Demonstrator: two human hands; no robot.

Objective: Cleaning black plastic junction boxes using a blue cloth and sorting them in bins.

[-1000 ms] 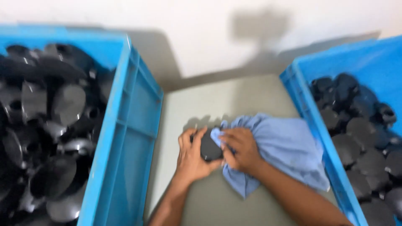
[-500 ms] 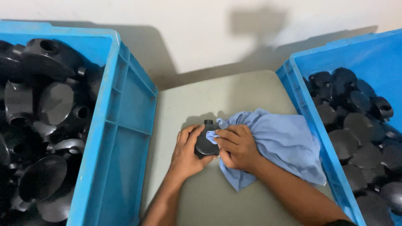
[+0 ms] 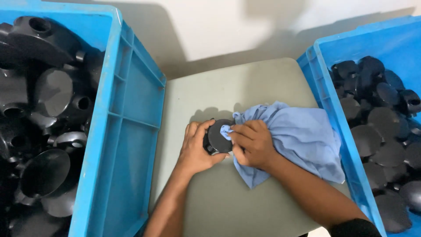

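Gripping black round part point(image 3: 218, 137), left hand point(image 3: 196, 150) closed around it, right hand point(image 3: 251, 145) pressing bunched blue cloth point(image 3: 298, 136) against it

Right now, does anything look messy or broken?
Nothing stands out. The left hand holds a black round part while the right hand presses a blue cloth on it. Both blue crates hold piled black parts.
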